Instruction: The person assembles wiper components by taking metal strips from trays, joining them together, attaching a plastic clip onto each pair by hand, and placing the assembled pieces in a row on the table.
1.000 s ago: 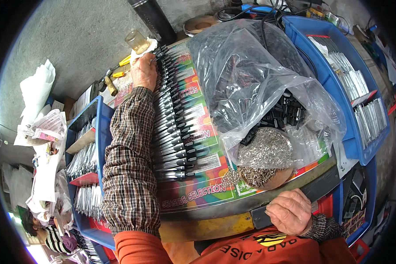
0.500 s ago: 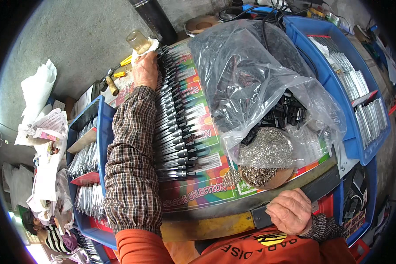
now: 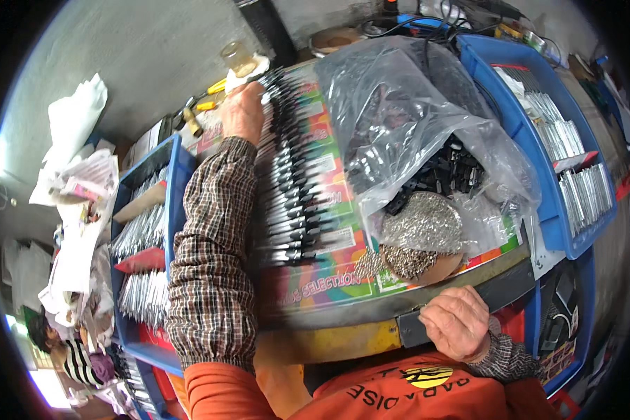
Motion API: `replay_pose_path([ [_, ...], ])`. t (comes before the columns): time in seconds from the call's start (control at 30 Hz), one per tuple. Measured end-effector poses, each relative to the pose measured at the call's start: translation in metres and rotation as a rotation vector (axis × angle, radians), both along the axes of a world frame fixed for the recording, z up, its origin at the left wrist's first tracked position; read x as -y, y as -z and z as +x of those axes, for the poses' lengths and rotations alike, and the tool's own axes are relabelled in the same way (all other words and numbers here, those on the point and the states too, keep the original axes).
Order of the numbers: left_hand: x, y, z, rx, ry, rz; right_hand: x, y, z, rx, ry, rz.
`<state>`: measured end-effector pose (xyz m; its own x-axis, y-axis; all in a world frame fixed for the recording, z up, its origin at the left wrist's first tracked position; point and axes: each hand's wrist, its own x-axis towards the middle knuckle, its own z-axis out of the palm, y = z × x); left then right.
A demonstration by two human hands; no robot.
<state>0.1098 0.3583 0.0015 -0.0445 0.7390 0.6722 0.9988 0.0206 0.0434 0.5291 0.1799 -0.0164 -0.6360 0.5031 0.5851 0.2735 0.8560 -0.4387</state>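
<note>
My left arm, in a brown checked sleeve, reaches to the far end of a long row of slim silver shafts with black parts (image 3: 290, 203). There my left hand (image 3: 243, 113) sits against the row's left side. Its fingertips are hidden and blurred, so whether they grip a piece cannot be told. At the near table edge rests my right hand (image 3: 456, 322), fingers curled in; anything inside them is out of sight. Beyond it lies a heap of small metal pins (image 3: 420, 224) on a round brown dish (image 3: 444, 269), partly under clear plastic.
A large clear plastic bag (image 3: 392, 105) with black parts fills the table's middle. Blue bins of silver pieces stand left (image 3: 178, 203) and right (image 3: 549, 189). Near the wall are a glass jar (image 3: 238, 57) and yellow-handled tools (image 3: 215, 87). Another person (image 3: 77, 357) is at far left.
The whole view has shifted slightly. My left hand has drawn a little nearer, away from the glass jar. My right hand stays curled at the table edge.
</note>
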Motion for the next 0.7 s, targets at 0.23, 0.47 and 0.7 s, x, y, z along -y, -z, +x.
replay_pose_path([
  [0.23,0.040,-0.033,0.029,-0.130,0.071,-0.053,-0.001,0.004,-0.003,-0.021,0.010,0.019],
  [0.47,0.118,-0.080,0.041,-0.249,0.027,-0.073,0.001,0.003,-0.009,-0.064,0.020,0.034],
  [0.7,0.247,-0.083,0.015,-0.203,0.004,-0.103,0.004,0.000,-0.010,-0.073,0.050,0.038],
])
